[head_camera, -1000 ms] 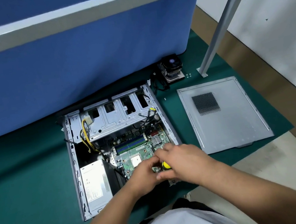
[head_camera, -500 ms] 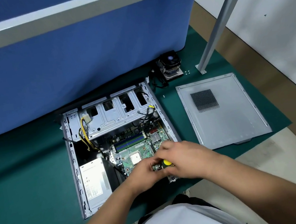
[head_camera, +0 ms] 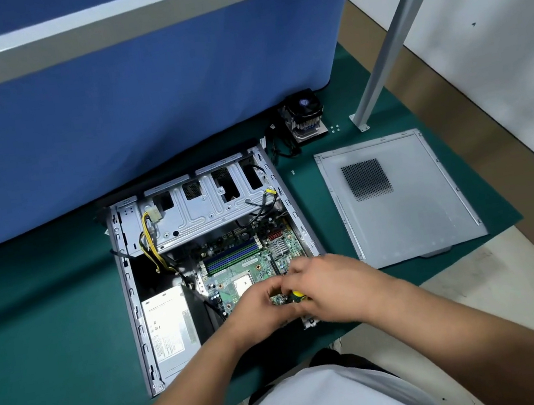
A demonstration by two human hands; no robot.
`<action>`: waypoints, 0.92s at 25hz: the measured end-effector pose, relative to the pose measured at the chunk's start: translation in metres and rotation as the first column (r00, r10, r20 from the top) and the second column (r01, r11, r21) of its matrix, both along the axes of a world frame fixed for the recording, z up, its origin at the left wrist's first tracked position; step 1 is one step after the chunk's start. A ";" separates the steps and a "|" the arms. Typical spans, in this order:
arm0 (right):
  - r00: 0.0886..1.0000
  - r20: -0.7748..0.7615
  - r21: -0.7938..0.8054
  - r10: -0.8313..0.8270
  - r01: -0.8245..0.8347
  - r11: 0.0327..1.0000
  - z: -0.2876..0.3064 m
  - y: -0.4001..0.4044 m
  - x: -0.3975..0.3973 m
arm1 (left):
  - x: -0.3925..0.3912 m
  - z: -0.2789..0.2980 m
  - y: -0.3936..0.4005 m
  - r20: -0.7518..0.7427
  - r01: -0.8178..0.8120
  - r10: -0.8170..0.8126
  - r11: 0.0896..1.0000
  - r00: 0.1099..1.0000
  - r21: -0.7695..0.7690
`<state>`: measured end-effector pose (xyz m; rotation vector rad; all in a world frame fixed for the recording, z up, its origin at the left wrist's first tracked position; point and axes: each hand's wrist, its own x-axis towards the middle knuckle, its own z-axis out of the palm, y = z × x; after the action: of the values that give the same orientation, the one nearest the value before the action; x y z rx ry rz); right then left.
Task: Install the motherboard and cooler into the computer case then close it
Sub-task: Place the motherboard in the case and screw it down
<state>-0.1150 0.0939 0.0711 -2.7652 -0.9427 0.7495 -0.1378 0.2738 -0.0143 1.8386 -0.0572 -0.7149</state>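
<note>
The open computer case point(head_camera: 130, 292) lies flat on the green mat. The green motherboard point(head_camera: 251, 267) sits inside it, below the drive cage. My right hand point(head_camera: 333, 286) is closed around a yellow-handled screwdriver point(head_camera: 297, 295) over the board's near right corner. My left hand point(head_camera: 260, 307) is beside it, fingers curled at the tool's tip; what they pinch is hidden. The cooler point(head_camera: 304, 117) with its black fan stands on the mat beyond the case. The grey side panel point(head_camera: 404, 202) lies flat to the right.
A silver power supply point(head_camera: 170, 327) fills the case's near left. Yellow and black cables point(head_camera: 149, 247) hang by the drive cage point(head_camera: 204, 211). Small screws point(head_camera: 335, 128) lie near the cooler. A blue partition point(head_camera: 139, 100) stands behind, a metal frame leg point(head_camera: 377, 88) at the right.
Both hands stay over the board's near right corner; the fingers have shifted slightly around the screwdriver. My head has moved a little, so the scene sits slightly higher in view.
</note>
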 end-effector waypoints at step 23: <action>0.935 0.128 0.201 -0.330 0.301 0.932 0.026 -0.018 0.018 | 0.013 -0.005 -0.001 -0.026 0.052 -0.051 0.998 0.998 0.028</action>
<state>-0.0965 0.0760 0.0966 -2.7477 -0.5303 0.3769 -0.1247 0.2732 -0.0195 1.8613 -0.0784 -0.7781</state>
